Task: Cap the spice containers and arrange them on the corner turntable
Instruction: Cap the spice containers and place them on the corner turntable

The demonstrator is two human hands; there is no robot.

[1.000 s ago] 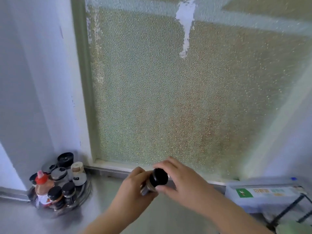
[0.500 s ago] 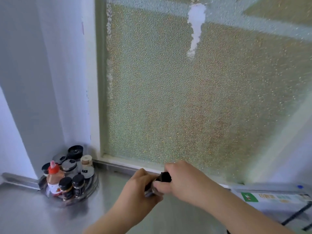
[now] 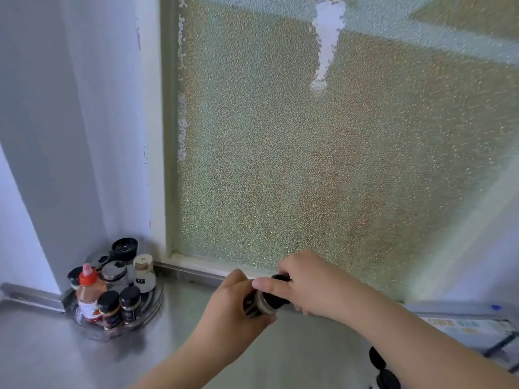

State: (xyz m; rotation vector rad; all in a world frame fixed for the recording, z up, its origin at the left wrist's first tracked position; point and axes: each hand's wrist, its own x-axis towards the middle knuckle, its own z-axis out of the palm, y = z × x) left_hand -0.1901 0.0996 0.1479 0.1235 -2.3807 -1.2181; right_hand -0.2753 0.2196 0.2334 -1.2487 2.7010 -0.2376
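My left hand (image 3: 231,306) grips a small spice jar (image 3: 257,303) held on its side above the steel counter. Around the jar's black cap (image 3: 276,297) curl the fingers of my right hand (image 3: 306,284). The corner turntable (image 3: 153,301) sits at the left by the wall and carries several capped containers, among them a red-capped squeeze bottle (image 3: 88,296), two black-capped jars (image 3: 119,307) at the front, and a white bottle (image 3: 143,272).
A frosted glass window (image 3: 323,153) fills the back. A flat box (image 3: 466,325) lies at the right on the counter, with a black wire rack beside it. Dark-capped jars (image 3: 383,370) stand at the bottom right under my right forearm.
The view has shifted left, so the turntable sits more to the right in the frame. My right hand has closed over the black cap, which was facing me a second ago.
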